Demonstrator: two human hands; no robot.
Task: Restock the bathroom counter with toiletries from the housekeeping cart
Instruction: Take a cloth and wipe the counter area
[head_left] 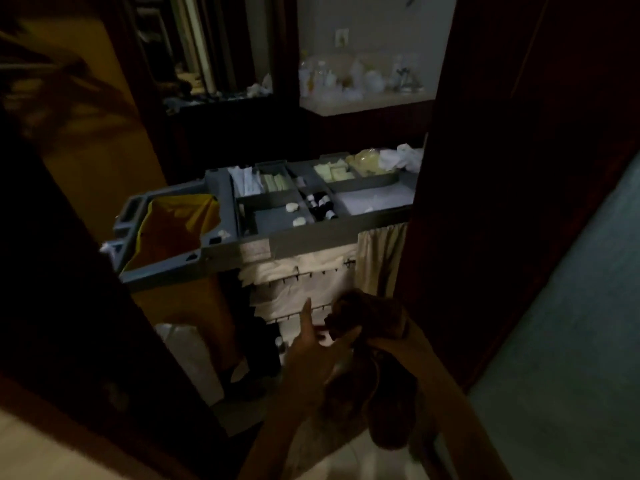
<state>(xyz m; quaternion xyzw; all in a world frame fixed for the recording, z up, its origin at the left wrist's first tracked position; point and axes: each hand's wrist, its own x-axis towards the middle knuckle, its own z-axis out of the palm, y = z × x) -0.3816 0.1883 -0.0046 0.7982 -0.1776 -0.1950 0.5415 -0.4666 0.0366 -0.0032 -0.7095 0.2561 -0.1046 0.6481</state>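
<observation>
- Left hand [311,344]: low in the view, just in front of the cart's lower shelves. One finger is straight and points up. The other fingers are too dim to read, so its grip cannot be told.
- Right hand [363,315]: just beside the left hand, on its right, fingers curled inward and a dark band at the wrist. Whether it holds anything cannot be told.
- Small pale object [326,337]: sits between the two hands, touching or nearly touching both sets of fingertips. What it is remains unclear.
- Grey plastic housekeeping cart [277,244]: stands straight beyond the hands, and its compartmented top tray is above them in the view.
- Small dark bottles with white caps [322,206]: clustered in a narrow tray compartment, directly beyond the hands.
- Round white pieces [293,207]: two lie in the shallow compartment just left of the bottles.
- Pale green flat packets [334,172]: stacked in a rear compartment, well beyond the hands.
- White folded cloths [247,181]: in the rear compartment, beyond and left of the hands.
- Clear bag of yellowish items [370,161]: at the far right of the tray, touching a crumpled white cloth [405,156].
- Yellow fabric bag [180,220]: hangs open at the cart's end, well left of the left hand.
- Folded white linens [301,270]: on the shelf just above the hands.
- Cream curtain [381,258]: hangs beyond the right hand.
- Pale ledge [363,105]: far beyond the cart, bearing white vessels [346,81].
</observation>
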